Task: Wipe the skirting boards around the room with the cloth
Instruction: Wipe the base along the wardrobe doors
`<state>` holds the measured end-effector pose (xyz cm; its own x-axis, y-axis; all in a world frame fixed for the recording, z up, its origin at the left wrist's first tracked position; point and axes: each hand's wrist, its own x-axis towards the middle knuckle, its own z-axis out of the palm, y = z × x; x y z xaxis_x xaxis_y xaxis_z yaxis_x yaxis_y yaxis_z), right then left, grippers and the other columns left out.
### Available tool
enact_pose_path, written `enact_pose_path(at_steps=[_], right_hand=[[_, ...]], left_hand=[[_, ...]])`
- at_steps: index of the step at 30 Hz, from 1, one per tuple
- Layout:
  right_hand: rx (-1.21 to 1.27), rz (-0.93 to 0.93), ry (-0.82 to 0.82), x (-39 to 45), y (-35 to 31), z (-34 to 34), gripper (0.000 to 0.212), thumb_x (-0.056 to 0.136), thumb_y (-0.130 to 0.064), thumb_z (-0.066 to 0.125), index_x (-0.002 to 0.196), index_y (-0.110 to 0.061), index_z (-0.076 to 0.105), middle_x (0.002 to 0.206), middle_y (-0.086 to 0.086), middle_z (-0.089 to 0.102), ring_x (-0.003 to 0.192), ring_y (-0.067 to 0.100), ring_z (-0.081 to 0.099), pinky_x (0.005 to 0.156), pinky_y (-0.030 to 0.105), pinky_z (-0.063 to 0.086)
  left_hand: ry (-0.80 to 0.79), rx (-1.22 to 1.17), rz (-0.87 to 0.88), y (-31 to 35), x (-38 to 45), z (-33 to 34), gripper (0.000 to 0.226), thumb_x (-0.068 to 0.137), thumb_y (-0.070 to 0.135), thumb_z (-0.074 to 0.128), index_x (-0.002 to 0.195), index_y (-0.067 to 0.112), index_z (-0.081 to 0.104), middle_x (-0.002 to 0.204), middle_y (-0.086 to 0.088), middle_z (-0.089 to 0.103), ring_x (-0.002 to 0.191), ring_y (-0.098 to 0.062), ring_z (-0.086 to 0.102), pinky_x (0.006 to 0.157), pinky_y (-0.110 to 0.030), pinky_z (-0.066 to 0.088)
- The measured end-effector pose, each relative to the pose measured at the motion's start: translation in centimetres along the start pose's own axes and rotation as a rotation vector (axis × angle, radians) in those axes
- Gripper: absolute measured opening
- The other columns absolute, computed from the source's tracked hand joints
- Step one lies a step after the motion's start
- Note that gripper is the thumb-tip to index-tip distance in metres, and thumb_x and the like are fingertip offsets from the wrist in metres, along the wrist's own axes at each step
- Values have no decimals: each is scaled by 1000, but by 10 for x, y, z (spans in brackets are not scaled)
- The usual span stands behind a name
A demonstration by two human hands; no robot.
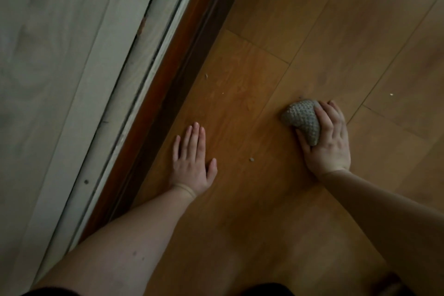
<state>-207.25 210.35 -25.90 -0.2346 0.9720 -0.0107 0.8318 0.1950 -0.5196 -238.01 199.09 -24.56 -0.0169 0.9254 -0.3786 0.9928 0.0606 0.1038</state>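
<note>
Bare floor (276, 31) lies open along the skirting board (182, 74).

Dim warm light, soft blur, dark shadowed lower corners

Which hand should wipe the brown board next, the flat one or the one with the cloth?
Probably the right hand: it already grips the cloth. The left hand lies flat on the floor, nearer the skirting board, but holds nothing.

Left hand (192, 163) lies flat with fingers straight; right hand (325, 137) curls gripping.
</note>
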Motion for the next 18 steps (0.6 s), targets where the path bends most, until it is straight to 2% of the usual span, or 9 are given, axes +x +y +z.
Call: enact_pose_path(at_steps=[5, 9, 13, 15, 18], right_hand=[[18, -9, -7, 1, -1, -2, 64, 96, -42, 55, 145, -12, 29, 147, 19, 40, 145, 34, 28, 120, 46, 23], [59, 29, -5, 0, -3, -6, 65, 93, -41, 62, 144, -13, 34, 146, 16, 42, 144, 31, 29, 119, 45, 25], [179, 91, -21, 17, -19, -12, 59, 88, -32, 72, 137, -13, 44, 141, 17, 39, 135, 32, 35, 110, 55, 36], [212, 63, -67, 37, -43, -8, 56, 87, -33, 73, 133, -11, 52, 138, 16, 41, 131, 31, 37, 108, 52, 39], [261, -114, -156, 71, -91, 11, 52, 87, -31, 74, 131, -10, 57, 128, 14, 52, 121, 27, 45, 102, 38, 42]], left_hand=[[36, 8, -4, 1, 1, 0, 78, 95, 47, 33, 157, 7, 9, 165, -15, 14, 153, -26, 7, 123, -50, 10], [29, -2, 6, 2, 1, 0, 78, 95, 45, 33, 158, 7, 8, 166, -14, 10, 154, -26, 7, 122, -53, 14], [9, 2, 3, 2, 1, -2, 79, 95, 46, 34, 158, 8, 5, 166, -13, 8, 154, -27, 7, 122, -53, 14], [-1, 14, 2, 1, 1, -2, 79, 95, 46, 35, 158, 8, 5, 166, -13, 7, 154, -27, 6, 122, -52, 13], [-6, 11, -3, 1, 0, -3, 82, 93, 47, 38, 157, 8, 7, 166, -13, 9, 153, -27, 9, 122, -53, 14]])
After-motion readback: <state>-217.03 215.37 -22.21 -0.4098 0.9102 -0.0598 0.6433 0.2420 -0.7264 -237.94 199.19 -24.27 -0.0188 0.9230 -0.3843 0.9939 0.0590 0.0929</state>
